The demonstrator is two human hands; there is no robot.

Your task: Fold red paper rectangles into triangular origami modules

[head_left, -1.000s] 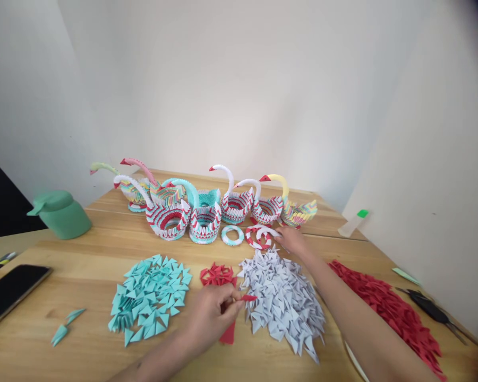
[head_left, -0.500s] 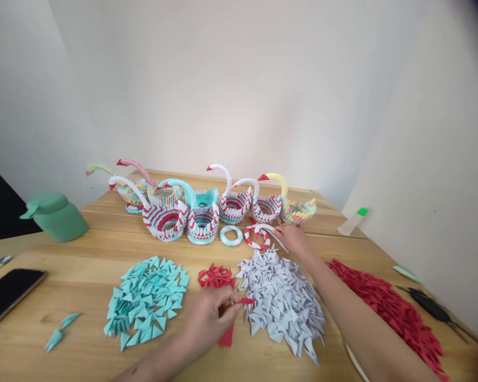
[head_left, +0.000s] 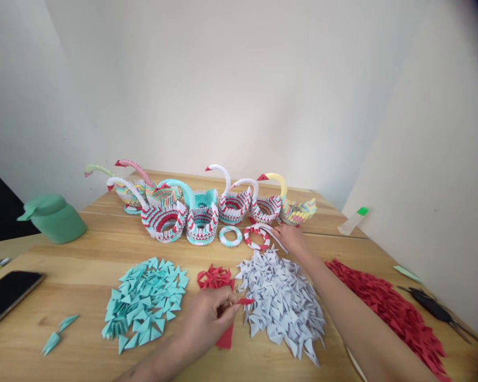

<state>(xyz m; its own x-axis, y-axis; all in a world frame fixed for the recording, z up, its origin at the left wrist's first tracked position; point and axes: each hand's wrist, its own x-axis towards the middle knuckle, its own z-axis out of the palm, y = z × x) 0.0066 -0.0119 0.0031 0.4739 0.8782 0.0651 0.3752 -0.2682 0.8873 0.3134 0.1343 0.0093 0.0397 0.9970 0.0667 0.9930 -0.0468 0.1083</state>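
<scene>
My left hand [head_left: 217, 310] is closed in a pinch on a small red folded paper piece [head_left: 246, 301], whose tip points toward the pale grey paper pile [head_left: 282, 302]. Under that hand lie a red paper strip [head_left: 225, 338] and a cluster of red pieces [head_left: 215, 276]. Farther off, my right hand [head_left: 290, 237] grips a white curved swan neck [head_left: 271, 232] made of paper pieces, low over the table behind the grey pile. Beside the neck lies a red-and-white paper ring [head_left: 256, 245], and left of it a turquoise-and-white ring [head_left: 230, 243].
Several finished paper swans [head_left: 165, 223] stand along the back. A turquoise pile [head_left: 147, 300] lies left, a red pile [head_left: 390, 313] right. Also around are a green jug [head_left: 53, 218], a phone [head_left: 10, 294], a glue bottle [head_left: 352, 222] and dark-handled scissors [head_left: 430, 304].
Almost nothing differs. The view has shifted very slightly, and both hands keep their hold on the red piece and the white neck.
</scene>
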